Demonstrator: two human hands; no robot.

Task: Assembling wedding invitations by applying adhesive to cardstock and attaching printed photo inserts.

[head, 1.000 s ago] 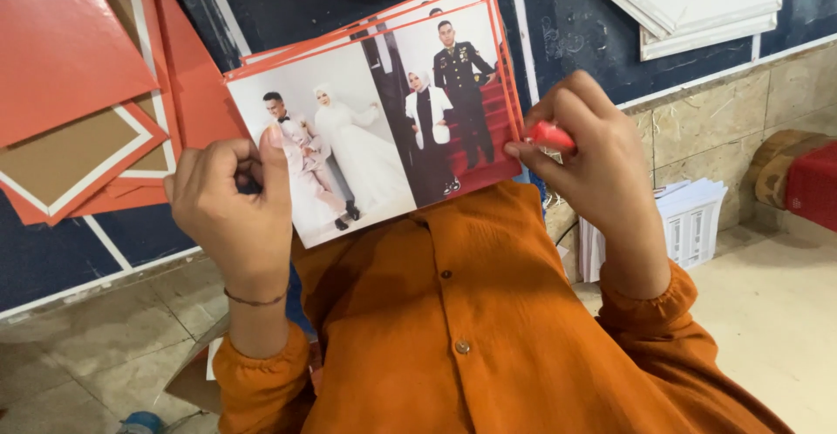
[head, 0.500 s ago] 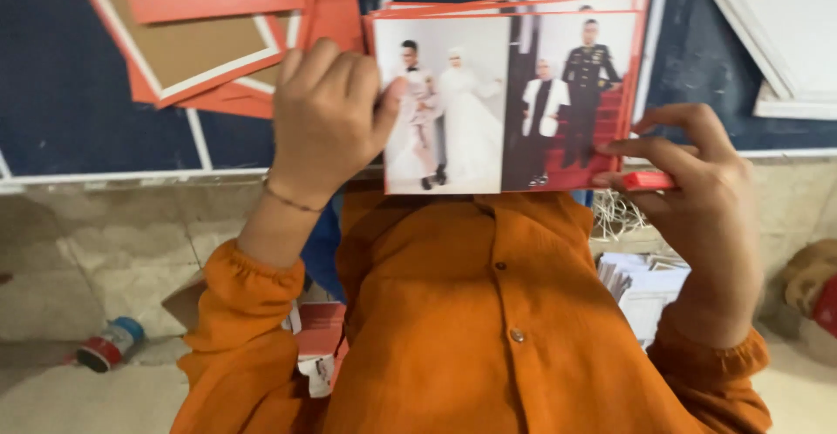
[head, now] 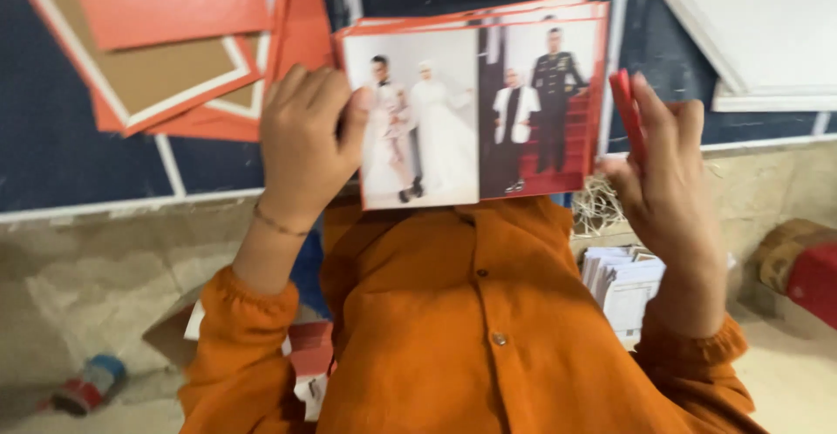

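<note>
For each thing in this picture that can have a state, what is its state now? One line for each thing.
Left hand: closed on the left edge of the photo stack.
Right hand: holding a red tool, beside the stack's right edge.
Photo stack: held up, top print facing the camera, sheets slightly fanned.
Red tool: gripped, standing upright.
Red and brown boards: lying overlapped.
Small can: lying on its side on the floor.

Both hands raised, left hand (head: 305,142) curled closed, right hand (head: 667,181) half-open, fingers upright.
</note>
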